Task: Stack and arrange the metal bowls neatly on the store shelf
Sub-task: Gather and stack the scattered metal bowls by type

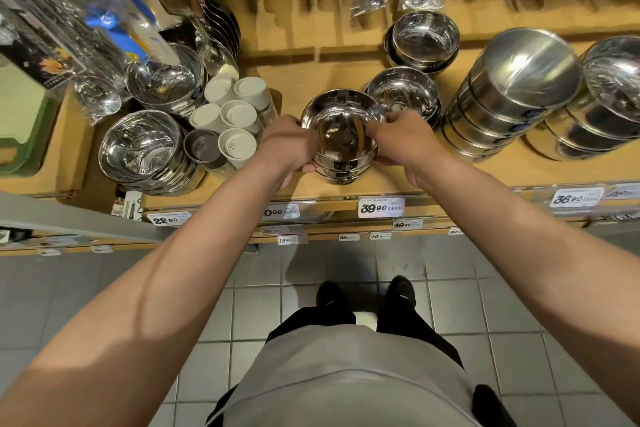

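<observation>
Stack of bowls stands at the near edge of the shelf, centre of scene, flanked on both sides. Left hand is curled round its left flank; right hand is curled round its right flank, fingertips at the rim. Both hands lie equally close; the stack sits directly between them, axis upright. A second stack lies just beyond, far-right, near touching. Bowls are polished steel, mirror-bright, nested, a dark label seen on the near wall. Top bowl seems level; likely being squared up.
</observation>
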Demonstrator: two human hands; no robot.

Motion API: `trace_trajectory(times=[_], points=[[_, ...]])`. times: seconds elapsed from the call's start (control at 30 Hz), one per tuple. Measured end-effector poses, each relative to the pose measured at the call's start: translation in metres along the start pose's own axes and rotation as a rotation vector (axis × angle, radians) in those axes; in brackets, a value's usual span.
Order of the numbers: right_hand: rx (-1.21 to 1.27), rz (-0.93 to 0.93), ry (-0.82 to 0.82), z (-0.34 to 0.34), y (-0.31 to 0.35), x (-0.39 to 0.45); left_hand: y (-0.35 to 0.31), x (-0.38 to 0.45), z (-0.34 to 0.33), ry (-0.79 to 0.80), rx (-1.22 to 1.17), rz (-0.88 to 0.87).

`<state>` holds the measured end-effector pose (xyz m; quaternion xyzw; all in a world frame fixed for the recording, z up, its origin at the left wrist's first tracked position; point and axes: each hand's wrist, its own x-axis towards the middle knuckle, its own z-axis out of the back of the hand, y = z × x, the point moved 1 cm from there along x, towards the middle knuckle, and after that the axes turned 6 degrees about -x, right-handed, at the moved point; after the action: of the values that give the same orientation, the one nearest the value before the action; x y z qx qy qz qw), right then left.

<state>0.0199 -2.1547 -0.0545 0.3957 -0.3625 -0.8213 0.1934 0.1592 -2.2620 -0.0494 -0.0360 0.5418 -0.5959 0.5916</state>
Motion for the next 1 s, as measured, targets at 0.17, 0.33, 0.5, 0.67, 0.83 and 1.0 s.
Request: trace_trajectory(times=[0.17, 0.33, 0.5, 0.67, 0.83, 1.0], points=[[-0.051, 0.062, 0.023, 0.000, 0.003, 0.013, -0.004, 0.000, 0.002, -0.030, -0.075, 0.002], [-0.034, 0.090, 0.058, -0.001, 0.006, 0.027, -0.007, 0.008, 0.004, -0.040, -0.124, -0.013], [-0.022, 0.099, 0.064, -0.002, 0.004, 0.028, -0.008, 0.007, 0.005, -0.095, -0.087, -0.055], [-0.049, 0.149, 0.063, -0.003, 0.001, 0.025, -0.010, 0.003, 0.007, -0.121, 0.033, -0.109], [-0.009, 0.201, 0.030, -0.004, -0.001, 0.023, -0.013, 0.006, 0.010, -0.171, 0.111, -0.168], [0.177, 0.133, -0.015, 0.001, -0.016, 0.010, -0.009, 0.002, 0.014, -0.125, 0.031, -0.152]])
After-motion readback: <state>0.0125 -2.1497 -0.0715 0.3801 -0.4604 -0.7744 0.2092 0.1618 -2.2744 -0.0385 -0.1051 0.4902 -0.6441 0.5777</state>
